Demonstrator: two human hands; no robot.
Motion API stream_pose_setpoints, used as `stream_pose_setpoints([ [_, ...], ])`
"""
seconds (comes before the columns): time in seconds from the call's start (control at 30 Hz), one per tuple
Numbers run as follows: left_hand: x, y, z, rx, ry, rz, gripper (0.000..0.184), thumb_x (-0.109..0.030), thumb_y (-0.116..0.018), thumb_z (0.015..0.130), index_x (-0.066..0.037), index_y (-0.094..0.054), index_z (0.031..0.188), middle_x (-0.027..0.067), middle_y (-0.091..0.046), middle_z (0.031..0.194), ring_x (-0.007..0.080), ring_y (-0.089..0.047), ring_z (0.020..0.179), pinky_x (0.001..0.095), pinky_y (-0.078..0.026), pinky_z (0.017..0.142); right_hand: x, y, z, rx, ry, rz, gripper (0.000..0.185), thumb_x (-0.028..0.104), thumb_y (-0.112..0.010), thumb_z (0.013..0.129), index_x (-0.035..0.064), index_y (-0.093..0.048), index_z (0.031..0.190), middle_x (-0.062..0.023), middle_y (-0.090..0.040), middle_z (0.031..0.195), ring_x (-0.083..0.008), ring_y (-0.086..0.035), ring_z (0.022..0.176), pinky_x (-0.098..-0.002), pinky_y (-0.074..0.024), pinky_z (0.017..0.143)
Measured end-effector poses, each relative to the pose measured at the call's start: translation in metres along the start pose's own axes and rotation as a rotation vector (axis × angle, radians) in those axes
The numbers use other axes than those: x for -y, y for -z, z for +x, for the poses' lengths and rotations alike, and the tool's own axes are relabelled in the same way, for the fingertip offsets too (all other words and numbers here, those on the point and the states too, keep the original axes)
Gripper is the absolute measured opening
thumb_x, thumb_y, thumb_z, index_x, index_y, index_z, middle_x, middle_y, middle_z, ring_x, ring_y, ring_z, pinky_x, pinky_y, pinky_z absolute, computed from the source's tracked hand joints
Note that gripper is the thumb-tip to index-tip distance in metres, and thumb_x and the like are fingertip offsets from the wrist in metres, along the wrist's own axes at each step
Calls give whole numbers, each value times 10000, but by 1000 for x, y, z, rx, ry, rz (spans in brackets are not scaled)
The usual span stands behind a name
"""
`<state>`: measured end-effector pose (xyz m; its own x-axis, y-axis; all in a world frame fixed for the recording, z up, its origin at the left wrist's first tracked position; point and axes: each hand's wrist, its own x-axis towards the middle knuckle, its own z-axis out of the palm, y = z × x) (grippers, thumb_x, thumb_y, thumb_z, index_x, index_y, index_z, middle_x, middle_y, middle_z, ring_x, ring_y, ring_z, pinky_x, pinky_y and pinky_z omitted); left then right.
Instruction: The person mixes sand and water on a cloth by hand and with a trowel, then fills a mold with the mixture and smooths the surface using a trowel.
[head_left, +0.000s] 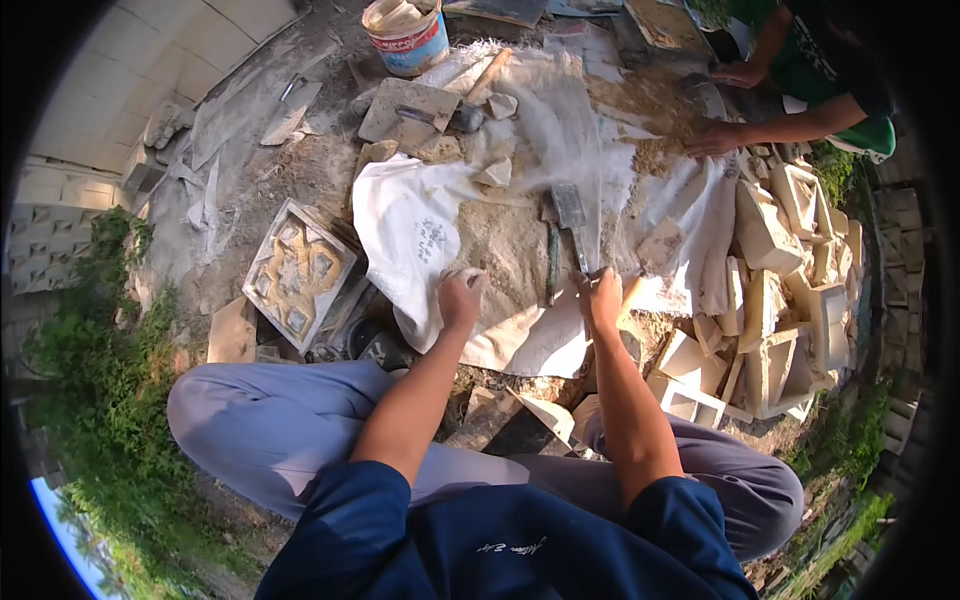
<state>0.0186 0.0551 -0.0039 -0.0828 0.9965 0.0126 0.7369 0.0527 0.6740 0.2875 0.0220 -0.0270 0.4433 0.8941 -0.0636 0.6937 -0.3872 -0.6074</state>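
My left hand (462, 297) is closed just above the sand-strewn white sack (405, 215); whatever its fingers may hold is hidden. My right hand (600, 297) is closed at the near end of a flat-bladed metal tool (568, 206), whose grey rectangular blade points away from me over the sack. Just left of that tool lies a thin dark rod (552, 262). Beside my right hand, a pale wooden handle (631, 293) shows in part.
Broken cream blocks (770, 240) are heaped on the right. A patterned mould (300, 272) lies left, a float trowel (408, 112) and hammer (480, 88) beyond the sack. A paint bucket (407, 38) stands at the back. Another person's hands (715, 138) work at far right.
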Motion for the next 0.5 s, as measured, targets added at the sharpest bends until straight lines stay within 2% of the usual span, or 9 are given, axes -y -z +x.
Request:
stream_pose_setpoints([
  [0.07,0,2,-3,-21,4,-1,164,-155,-799,813,-58,-789,945,142,-749,941,336,-670,895,423,-513,861,-7,-5,1,-21,40,-11,469,382,-729,892,-45,-583,1021,-262,-644,919,-461,-617,885,-525,-489,770],
  [0.13,6,-3,-8,-38,12,-7,171,-150,-797,822,-50,-788,960,150,-754,932,322,-691,860,420,-528,827,-9,-3,5,24,71,-19,479,387,-731,890,-53,-598,1027,-266,-659,920,-468,-631,880,-523,-504,765],
  [0.2,10,-9,-13,-71,84,-226,171,-145,-789,844,-36,-787,977,159,-762,912,269,-724,783,385,-550,745,-9,4,15,68,104,-32,490,391,-734,888,-61,-613,1033,-270,-673,921,-475,-646,875,-520,-520,761],
  [0.27,-9,5,-16,-13,155,-210,173,-146,-784,858,-25,-783,982,163,-762,898,262,-734,781,369,-553,721,1,17,29,395,126,-138,522,396,-752,856,-80,-643,1039,-288,-693,926,-479,-680,893,-511,-553,766],
  [0.3,-13,10,-19,50,230,-191,176,-148,-780,872,-15,-779,987,166,-763,885,254,-744,779,353,-556,698,1,19,32,392,132,-138,522,396,-752,856,-80,-643,1039,-288,-693,926,-479,-680,893,-511,-553,766],
  [0.37,-22,19,-20,54,200,-182,181,-150,-782,870,-8,-777,982,166,-761,865,247,-742,757,352,-553,684,2,25,40,492,120,-196,427,348,-744,822,-62,-631,864,-302,-685,860,-443,-702,829,-480,-558,730],
  [0.4,-23,22,-22,68,175,-172,186,-151,-785,867,-1,-774,977,167,-760,844,240,-740,734,352,-551,670,-4,23,44,603,72,-229,422,349,-711,843,-67,-642,864,-306,-687,862,-417,-713,852,-450,-553,706],
  [0.43,-20,23,-24,57,179,-174,186,-151,-785,867,-1,-774,977,167,-760,844,240,-740,734,352,-551,670,-12,12,43,605,83,-231,422,349,-711,843,-67,-642,864,-306,-687,862,-417,-713,852,-450,-553,706],
  [0.5,-15,24,-25,171,149,-230,197,-175,-789,867,-7,-777,968,168,-759,847,236,-738,724,350,-553,663,-26,-5,29,517,-153,92,455,311,-680,816,-78,-646,1049,-307,-708,971,-436,-709,966,-476,-561,775],
])
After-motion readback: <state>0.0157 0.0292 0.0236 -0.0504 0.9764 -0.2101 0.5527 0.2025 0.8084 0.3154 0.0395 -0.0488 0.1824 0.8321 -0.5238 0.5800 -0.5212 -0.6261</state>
